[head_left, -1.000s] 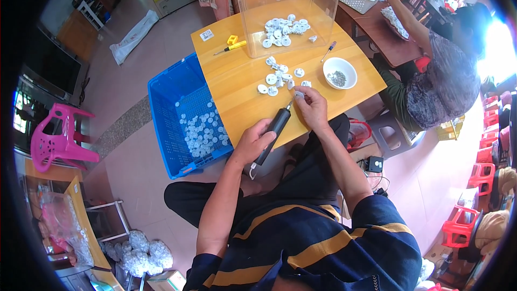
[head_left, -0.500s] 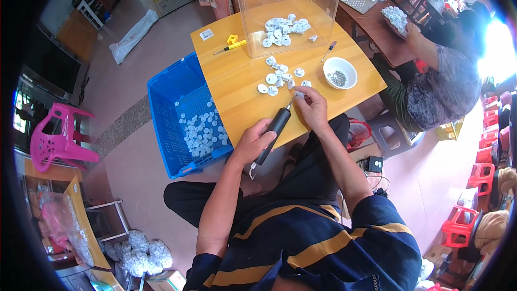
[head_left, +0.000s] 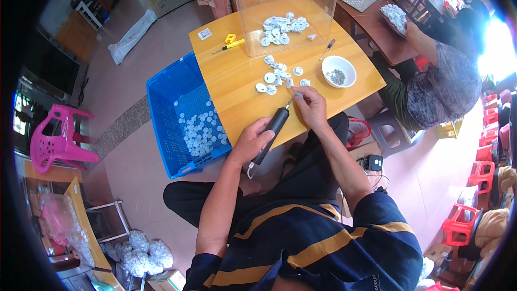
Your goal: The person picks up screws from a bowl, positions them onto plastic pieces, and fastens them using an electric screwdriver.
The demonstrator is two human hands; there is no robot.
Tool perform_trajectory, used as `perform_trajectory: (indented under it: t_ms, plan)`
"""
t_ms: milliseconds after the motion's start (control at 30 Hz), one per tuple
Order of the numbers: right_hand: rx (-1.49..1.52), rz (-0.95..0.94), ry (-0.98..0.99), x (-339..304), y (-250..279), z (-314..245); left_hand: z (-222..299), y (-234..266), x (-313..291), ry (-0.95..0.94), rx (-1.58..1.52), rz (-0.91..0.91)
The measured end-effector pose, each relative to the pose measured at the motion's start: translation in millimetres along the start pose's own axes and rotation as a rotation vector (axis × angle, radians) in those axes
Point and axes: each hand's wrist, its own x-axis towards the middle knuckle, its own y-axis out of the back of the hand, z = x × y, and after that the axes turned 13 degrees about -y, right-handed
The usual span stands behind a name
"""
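My left hand (head_left: 252, 141) is wrapped round a black electric screwdriver (head_left: 271, 136), its bit pointing up and to the right and a white cord at its lower end. At the bit's tip, the fingers of my right hand (head_left: 311, 109) are pinched together; what they hold is too small and covered to name. Just beyond lie several round white plastic parts (head_left: 270, 77), loose on the wooden table (head_left: 231, 97). To the right of them stands a white bowl (head_left: 348, 65) with small metal screws (head_left: 337, 77) inside.
A clear plastic bin (head_left: 245, 16) lies tipped at the table's far side, more white parts in it. Nearby are a yellow-handled screwdriver (head_left: 233, 45) and a small dark one (head_left: 327, 48). A blue crate (head_left: 161, 124) of white parts stands left. Another person (head_left: 441, 83) sits at right.
The whole scene has shifted slightly in the view. My right fingers have moved a little at the bit's tip, and the pale piece seen there earlier shows less. The left grip is unchanged.
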Motion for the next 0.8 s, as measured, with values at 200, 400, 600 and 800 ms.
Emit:
perform_trajectory:
  t_ms: [200, 400, 600, 800]
  plan:
    - [-0.031, -0.016, -0.014, -0.1, 2.0, 1.6, 6.3, 0.1, 0.1, 0.036, 0.008, -0.017]
    - [-0.025, -0.020, -0.022, 0.4, 1.3, 1.5, 1.9, 2.9, 1.2, 0.045, 0.004, -0.025]
    - [0.000, -0.034, -0.038, 0.0, 1.0, 3.1, 0.9, 2.8, 1.1, 0.038, -0.015, -0.027]
    - [-0.005, -0.048, -0.056, 0.1, 1.2, 4.6, 2.9, 2.9, 1.3, 0.044, -0.016, -0.022]
